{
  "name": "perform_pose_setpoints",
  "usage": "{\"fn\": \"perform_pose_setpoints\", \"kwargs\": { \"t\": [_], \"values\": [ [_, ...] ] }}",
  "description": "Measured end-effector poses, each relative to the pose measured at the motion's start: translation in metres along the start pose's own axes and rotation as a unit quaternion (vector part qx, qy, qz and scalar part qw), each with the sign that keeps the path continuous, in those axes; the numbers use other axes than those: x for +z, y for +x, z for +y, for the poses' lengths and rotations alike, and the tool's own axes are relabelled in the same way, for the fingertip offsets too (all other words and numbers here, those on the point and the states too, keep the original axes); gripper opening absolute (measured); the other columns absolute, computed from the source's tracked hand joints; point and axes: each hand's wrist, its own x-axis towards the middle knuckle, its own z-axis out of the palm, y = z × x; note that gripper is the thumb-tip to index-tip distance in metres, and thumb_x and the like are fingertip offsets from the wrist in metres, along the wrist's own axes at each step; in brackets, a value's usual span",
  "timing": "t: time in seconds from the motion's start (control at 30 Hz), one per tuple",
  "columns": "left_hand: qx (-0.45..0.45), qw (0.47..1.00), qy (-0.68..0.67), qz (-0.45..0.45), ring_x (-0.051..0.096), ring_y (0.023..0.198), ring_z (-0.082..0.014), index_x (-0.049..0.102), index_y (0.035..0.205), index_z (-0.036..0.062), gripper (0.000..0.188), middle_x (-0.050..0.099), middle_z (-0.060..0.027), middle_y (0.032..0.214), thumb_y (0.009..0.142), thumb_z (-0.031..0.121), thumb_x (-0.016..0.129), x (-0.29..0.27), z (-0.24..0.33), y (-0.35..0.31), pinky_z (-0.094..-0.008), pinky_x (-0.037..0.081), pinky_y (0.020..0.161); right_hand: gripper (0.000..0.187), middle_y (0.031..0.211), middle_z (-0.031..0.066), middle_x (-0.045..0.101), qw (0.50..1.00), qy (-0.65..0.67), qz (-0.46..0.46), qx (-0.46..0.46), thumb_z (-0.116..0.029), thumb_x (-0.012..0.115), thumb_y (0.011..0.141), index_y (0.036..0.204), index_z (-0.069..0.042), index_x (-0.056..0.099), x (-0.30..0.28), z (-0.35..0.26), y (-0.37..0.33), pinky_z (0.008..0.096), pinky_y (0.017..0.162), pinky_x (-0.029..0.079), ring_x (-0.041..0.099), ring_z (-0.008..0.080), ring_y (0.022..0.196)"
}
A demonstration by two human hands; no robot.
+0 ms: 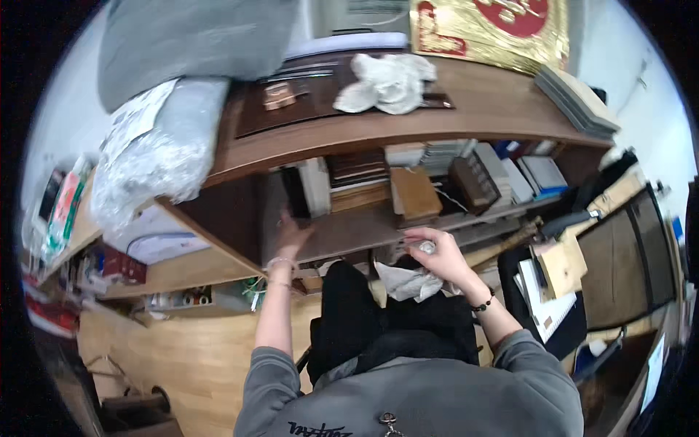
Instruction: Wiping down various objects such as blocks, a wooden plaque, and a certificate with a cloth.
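My left hand (291, 237) reaches into the left part of the open shelf, over the shelf board (349, 226). Its fingers look spread and somewhat blurred, with nothing visible in them. Nearest to it stand upright white and black folders (313, 187). My right hand (443, 256) is curled in front of the shelf edge, a bit of white showing between its fingers. Just below it, a crumpled white cloth (409, 282) hangs over my lap and seems to be gripped by that hand.
Stacked books (359, 178), a brown box (416, 195) and binders (495, 171) fill the shelf. On the wooden top (495, 98) lie another white cloth (387, 81), a plastic-wrapped bundle (164, 138) and a gold bag (502, 33). A chair (630, 258) with papers stands at right.
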Motion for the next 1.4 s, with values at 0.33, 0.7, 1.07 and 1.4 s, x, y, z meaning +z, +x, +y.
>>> {"fn": "perform_pose_setpoints", "kwargs": {
  "t": [0.33, 0.7, 1.07, 1.4],
  "values": [
    [0.067, 0.994, -0.084, 0.013, 0.044, 0.117, -0.0296, 0.037, 0.129, -0.0032, 0.067, 0.044, -0.0222, 0.126, 0.076, 0.023, 0.070, 0.021, 0.028, -0.029, -0.0356, 0.037, 0.097, 0.033, 0.091, 0.0107, 0.062, 0.832, 0.197, 0.421, 0.302, -0.019, 0.059, 0.082, 0.110, -0.001, 0.057, -0.183, 0.176, -0.242, 0.0234, 0.055, 0.049, 0.058, 0.0112, 0.065],
    [0.193, 0.952, -0.125, -0.200, 0.039, 0.124, -0.0270, 0.040, 0.131, 0.0063, 0.053, 0.035, -0.0142, 0.136, 0.083, 0.012, 0.063, 0.046, 0.176, -0.165, -0.0381, 0.036, 0.100, 0.057, 0.099, 0.0135, 0.056, 0.706, 0.440, 0.484, 0.271, -0.034, 0.066, 0.080, 0.122, -0.003, 0.044, -0.213, 0.267, -0.234, 0.0294, 0.054, 0.052, 0.059, 0.0181, 0.062],
    [-0.001, 0.937, -0.227, -0.266, 0.051, 0.110, -0.0212, 0.045, 0.125, -0.0005, 0.045, 0.050, -0.0132, 0.124, 0.083, 0.006, 0.061, 0.024, 0.122, -0.217, -0.0315, 0.041, 0.094, 0.039, 0.085, 0.0039, 0.057, 0.781, 0.344, 0.465, 0.236, -0.024, 0.066, 0.077, 0.108, -0.003, 0.056, -0.206, 0.209, -0.269, 0.0199, 0.044, 0.042, 0.052, 0.0089, 0.060],
    [0.133, 0.889, -0.228, -0.374, 0.051, 0.112, -0.0198, 0.044, 0.127, 0.0038, 0.045, 0.051, -0.0111, 0.124, 0.084, 0.002, 0.059, 0.042, 0.179, -0.245, -0.0307, 0.042, 0.094, 0.035, 0.071, 0.0024, 0.053, 0.756, 0.439, 0.419, 0.243, -0.022, 0.065, 0.077, 0.104, -0.003, 0.054, -0.145, 0.082, -0.257, 0.0180, 0.038, 0.038, 0.044, 0.0086, 0.041]
  ]
}}
